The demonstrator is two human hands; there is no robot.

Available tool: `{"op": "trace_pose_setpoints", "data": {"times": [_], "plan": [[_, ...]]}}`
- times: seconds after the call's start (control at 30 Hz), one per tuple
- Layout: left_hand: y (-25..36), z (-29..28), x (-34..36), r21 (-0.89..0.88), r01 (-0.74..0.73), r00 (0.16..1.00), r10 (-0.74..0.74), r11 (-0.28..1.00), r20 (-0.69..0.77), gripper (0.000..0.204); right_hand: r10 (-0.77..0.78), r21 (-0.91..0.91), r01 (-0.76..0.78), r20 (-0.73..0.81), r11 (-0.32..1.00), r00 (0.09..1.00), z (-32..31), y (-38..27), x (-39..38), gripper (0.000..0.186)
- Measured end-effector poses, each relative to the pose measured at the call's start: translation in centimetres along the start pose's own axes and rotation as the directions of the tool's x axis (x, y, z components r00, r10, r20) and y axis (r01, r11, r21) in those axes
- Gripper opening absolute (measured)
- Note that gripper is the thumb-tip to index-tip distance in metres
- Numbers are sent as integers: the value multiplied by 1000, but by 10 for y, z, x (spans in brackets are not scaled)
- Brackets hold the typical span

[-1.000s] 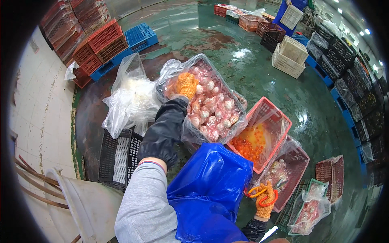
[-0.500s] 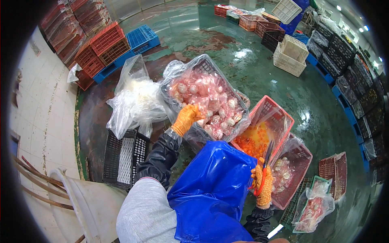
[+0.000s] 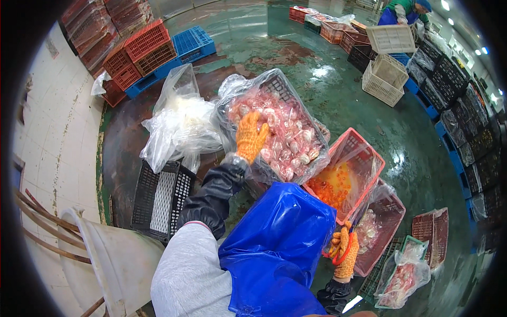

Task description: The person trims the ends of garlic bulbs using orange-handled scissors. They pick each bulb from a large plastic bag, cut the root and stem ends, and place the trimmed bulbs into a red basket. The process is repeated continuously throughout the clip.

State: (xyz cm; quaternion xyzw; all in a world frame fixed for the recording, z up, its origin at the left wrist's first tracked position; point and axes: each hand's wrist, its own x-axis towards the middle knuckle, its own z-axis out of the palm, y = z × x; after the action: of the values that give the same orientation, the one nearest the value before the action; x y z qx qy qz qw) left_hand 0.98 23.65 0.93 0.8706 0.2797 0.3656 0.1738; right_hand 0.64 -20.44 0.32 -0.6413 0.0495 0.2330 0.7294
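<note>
My left hand [image 3: 251, 138], in an orange textured glove, rests on pink net bags of round pale pieces [image 3: 289, 138], possibly shellfish. Its fingers are stretched out, with the thumb apart. The net bags fill a crate lined with clear plastic [image 3: 318, 174]. At the lower right, my gloved right hand [image 3: 346, 256] is closed around the red handles of a pair of scissors [image 3: 350, 244]; the blades are hard to make out. Beside it stand a red crate [image 3: 376, 171] with orange balls in yellowish liquid [image 3: 330, 187] and a darker red crate [image 3: 388, 232] with more net bags.
Left of the lined crate lie crumpled clear plastic bags [image 3: 182, 124] and a black crate [image 3: 143, 203]. A whitish tub [image 3: 116, 259] stands lower left. Stacked crates [image 3: 150, 45] line the far left. Far right, a person [image 3: 404, 13] handles a white crate [image 3: 391, 39] near black stacks [image 3: 441, 79].
My left hand has moved slightly up, from a pinch to outstretched fingers on the net bags. The scissors' blades no longer stand out clearly. The far person has come further into view.
</note>
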Motion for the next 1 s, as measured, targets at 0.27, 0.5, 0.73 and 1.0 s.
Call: {"op": "trace_pose_setpoints", "data": {"times": [0.27,0.5,0.73,1.0], "plan": [[-35,72,46,462,-625,780,483,629,398,39,33,230,-30,-9,973,999,-21,16,4,36],[-51,65,-9,-226,360,707,-107,905,700,13,14,130,-6,-62,991,998,-17,7,0,39],[-46,12,-37,-626,637,631,-162,-451,759,8,-15,152,15,-5,988,1000,-5,3,5,37],[72,21,-72,-816,518,805,-177,-257,566,16,-555,-469,546,134,694,821,86,-36,15,46]]}}
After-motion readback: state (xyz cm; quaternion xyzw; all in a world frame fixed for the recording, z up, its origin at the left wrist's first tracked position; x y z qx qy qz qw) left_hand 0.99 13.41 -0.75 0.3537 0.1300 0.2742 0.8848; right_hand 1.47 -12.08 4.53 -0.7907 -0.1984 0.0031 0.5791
